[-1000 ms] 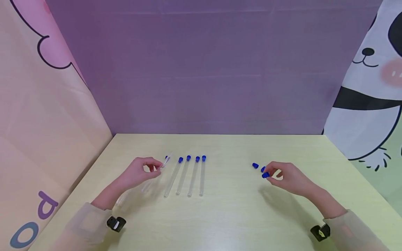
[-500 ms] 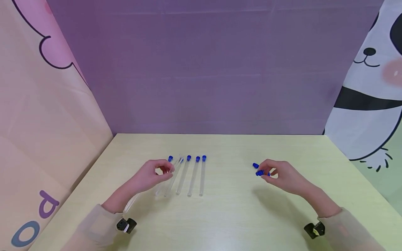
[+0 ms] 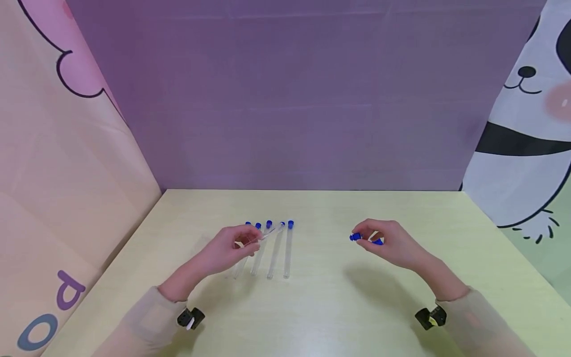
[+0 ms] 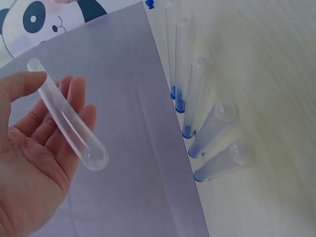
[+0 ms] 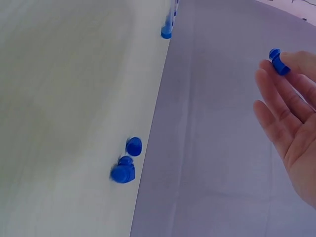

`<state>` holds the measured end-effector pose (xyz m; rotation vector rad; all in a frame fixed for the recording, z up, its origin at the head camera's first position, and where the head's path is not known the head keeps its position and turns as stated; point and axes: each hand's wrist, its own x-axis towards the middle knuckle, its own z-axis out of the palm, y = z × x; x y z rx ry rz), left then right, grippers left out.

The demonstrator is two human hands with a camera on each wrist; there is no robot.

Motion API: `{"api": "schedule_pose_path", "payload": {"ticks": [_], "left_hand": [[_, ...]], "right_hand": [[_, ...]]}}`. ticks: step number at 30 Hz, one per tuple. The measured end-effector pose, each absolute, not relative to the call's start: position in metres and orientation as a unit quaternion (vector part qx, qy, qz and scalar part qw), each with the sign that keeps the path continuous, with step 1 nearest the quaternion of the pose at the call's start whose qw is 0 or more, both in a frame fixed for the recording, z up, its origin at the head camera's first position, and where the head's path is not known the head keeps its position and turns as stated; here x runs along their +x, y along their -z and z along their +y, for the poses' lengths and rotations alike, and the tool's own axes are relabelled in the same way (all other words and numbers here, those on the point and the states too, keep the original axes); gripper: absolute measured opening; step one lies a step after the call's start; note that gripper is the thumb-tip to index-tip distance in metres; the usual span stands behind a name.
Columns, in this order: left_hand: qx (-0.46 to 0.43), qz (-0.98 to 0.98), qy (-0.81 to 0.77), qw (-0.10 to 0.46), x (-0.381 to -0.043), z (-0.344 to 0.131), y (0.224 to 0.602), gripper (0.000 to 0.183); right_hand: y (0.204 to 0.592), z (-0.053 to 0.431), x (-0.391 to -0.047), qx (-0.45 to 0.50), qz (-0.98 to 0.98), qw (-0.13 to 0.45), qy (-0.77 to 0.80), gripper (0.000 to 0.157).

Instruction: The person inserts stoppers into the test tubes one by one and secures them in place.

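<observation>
Both sides have drawn toward the middle of the frame over the last half second: my left hand (image 3: pixel 229 250) has slid rightward with its clear tube (image 4: pixel 69 118), and my right hand (image 3: pixel 397 245) has come leftward and a little up with a blue cap (image 5: pixel 280 65). The tube sits just left of centre in the head view, slanting up and right from my left thumb and fingertips, which pinch it toward its far end. I expect it to be light, stiff and slick, easy to roll in a pinch; glass or plastic I can't say, so I'd treat it as breakable. Gripping near the mouth should steady it without covering the rim. My right hand pinches the small cap, right of centre; it should be light and slightly springy, best held by its wider head so the plug is free.

As far as these blurry views let me judge, the held tube has nothing inside. Five capped tubes (image 3: pixel 288 253) lie side by side on the table (image 3: pixel 312 317), apparently without contents too. Loose blue caps (image 5: pixel 134 146) rest near the lower middle of the right wrist view.
</observation>
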<state>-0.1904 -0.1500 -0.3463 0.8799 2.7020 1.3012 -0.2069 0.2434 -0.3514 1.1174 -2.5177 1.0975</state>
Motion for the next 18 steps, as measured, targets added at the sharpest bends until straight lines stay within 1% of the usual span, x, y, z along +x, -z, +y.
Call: {"api": "schedule_pose_path", "payload": {"ticks": [10,18], "left_hand": [[0.325,0.869,-0.374,-0.005,-0.187,-0.128,0.339,0.016],[0.345,0.873,-0.344,-0.009,-0.188,-0.114,0.337,0.017]], "right_hand": [[0.339,0.226,-0.21,0.396,-0.827,0.101,-0.387,0.021],[0.33,0.211,-0.208,0.402,-0.819,0.096,-0.398,0.019]]}}
